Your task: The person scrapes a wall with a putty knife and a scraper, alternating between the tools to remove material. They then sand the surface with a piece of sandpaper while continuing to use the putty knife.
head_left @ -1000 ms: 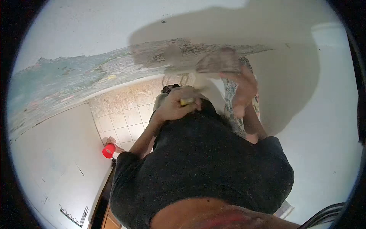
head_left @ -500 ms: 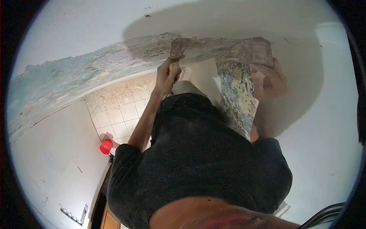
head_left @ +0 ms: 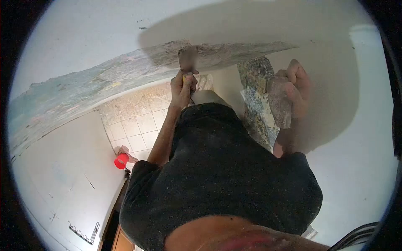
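Observation:
My left hand (head_left: 183, 88) is closed around the handle of a putty knife (head_left: 188, 57), a bit of yellow showing at the grip. The knife's broad, dirty blade points up and overlaps the rough, grey-blue scraped band (head_left: 138, 62) on the wall. Over to the right, my right hand (head_left: 298, 88) grips a flat, dusty grey-brown rectangular scraper (head_left: 281, 102) by one end, its long side slanting down. This scraper overlaps a mottled black, blue and cream strip (head_left: 254, 90). Motion blurs the right hand a little.
Smooth pale wall (head_left: 335, 175) extends to the right, under a large shadow. Below left are dirty floor tiles (head_left: 140, 127) and a red cup-shaped object (head_left: 121, 161). A hook rack (head_left: 81, 233) hangs at lower left, and dark cables (head_left: 356, 238) run at lower right.
My right hand has drawn the scraper down off the scraped band and turned it from lying across to nearly upright. The putty knife's blade has turned to show its broad face.

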The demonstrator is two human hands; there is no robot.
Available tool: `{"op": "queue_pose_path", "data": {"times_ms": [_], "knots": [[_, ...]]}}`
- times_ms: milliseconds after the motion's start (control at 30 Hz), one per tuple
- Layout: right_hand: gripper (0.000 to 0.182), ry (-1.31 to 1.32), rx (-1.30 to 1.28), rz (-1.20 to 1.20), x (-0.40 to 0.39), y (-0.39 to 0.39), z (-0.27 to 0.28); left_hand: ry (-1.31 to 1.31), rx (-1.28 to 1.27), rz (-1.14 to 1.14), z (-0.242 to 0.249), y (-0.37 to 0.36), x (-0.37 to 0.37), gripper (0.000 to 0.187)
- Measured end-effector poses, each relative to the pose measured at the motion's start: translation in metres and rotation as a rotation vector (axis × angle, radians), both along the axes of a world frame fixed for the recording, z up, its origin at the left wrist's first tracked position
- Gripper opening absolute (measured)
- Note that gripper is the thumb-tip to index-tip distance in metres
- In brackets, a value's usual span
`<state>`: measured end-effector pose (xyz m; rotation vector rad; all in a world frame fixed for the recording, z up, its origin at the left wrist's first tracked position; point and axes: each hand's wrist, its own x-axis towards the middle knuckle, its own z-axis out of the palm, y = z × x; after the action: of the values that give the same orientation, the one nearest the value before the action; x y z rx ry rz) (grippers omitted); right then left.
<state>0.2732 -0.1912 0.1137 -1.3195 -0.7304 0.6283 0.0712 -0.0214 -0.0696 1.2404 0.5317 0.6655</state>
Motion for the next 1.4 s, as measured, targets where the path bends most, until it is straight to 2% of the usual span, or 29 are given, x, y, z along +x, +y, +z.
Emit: {"op": "queue_pose_path", "data": {"times_ms": [67, 167, 300, 400, 533, 633, 800, 900, 967, 1033, 1067, 1133, 1167, 1233, 1400], "knots": [[0.039, -0.01, 0.011, -0.04, 0.003, -0.001, -0.007, -0.033, 0.024, -0.001, -0.003, 0.001, 0.001, 0.048], [0.039, -0.008, -0.032, -0.037, 0.002, 0.0, -0.009, -0.044, -0.145, -0.007, -0.007, -0.006, 0.007, 0.05], [0.04, -0.054, -0.06, 0.005, 0.003, 0.001, -0.013, -0.022, 0.04, 0.017, -0.019, 0.01, 0.017, 0.055], [0.041, -0.143, -0.044, 0.012, 0.007, 0.001, -0.011, -0.01, -0.074, 0.03, -0.008, -0.005, 0.016, 0.057], [0.039, -0.208, 0.016, 0.046, 0.013, -0.001, -0.02, 0.07, -0.019, 0.069, -0.015, 0.003, 0.014, 0.059], [0.038, -0.183, 0.048, 0.144, 0.015, 0.002, -0.018, 0.037, -0.053, 0.06, -0.011, -0.005, 0.014, 0.059], [0.034, -0.096, 0.07, 0.109, 0.016, 0.006, -0.022, 0.034, 0.045, 0.123, -0.012, -0.002, 0.019, 0.058], [0.034, -0.069, 0.041, 0.138, 0.015, 0.001, -0.023, -0.098, 0.007, 0.066, 0.001, 0.003, 0.027, 0.055], [0.035, -0.112, 0.051, 0.146, 0.014, 0.003, -0.02, -0.002, 0.144, 0.074, -0.034, 0.01, 0.024, 0.052], [0.036, -0.216, 0.062, 0.123, 0.018, 0.002, -0.019, 0.089, 0.183, 0.055, -0.035, 0.008, 0.023, 0.051], [0.037, -0.164, 0.05, 0.108, 0.017, 0.0, -0.018, 0.075, 0.052, 0.061, -0.037, 0.004, 0.021, 0.052], [0.037, -0.05, 0.03, 0.088, 0.011, 0.002, -0.015, 0.074, 0.089, 0.036, -0.006, 0.004, 0.021, 0.051], [0.037, -0.101, 0.019, 0.097, 0.01, 0.002, -0.015, 0.076, 0.107, 0.026, 0.003, 0.004, 0.02, 0.051], [0.038, -0.22, 0.004, 0.116, 0.013, 0.005, -0.013, 0.131, 0.104, 0.05, -0.005, 0.001, 0.02, 0.051], [0.039, -0.188, 0.032, 0.115, 0.013, 0.006, -0.011, 0.137, 0.068, 0.126, -0.003, -0.019, 0.02, 0.052]]}}
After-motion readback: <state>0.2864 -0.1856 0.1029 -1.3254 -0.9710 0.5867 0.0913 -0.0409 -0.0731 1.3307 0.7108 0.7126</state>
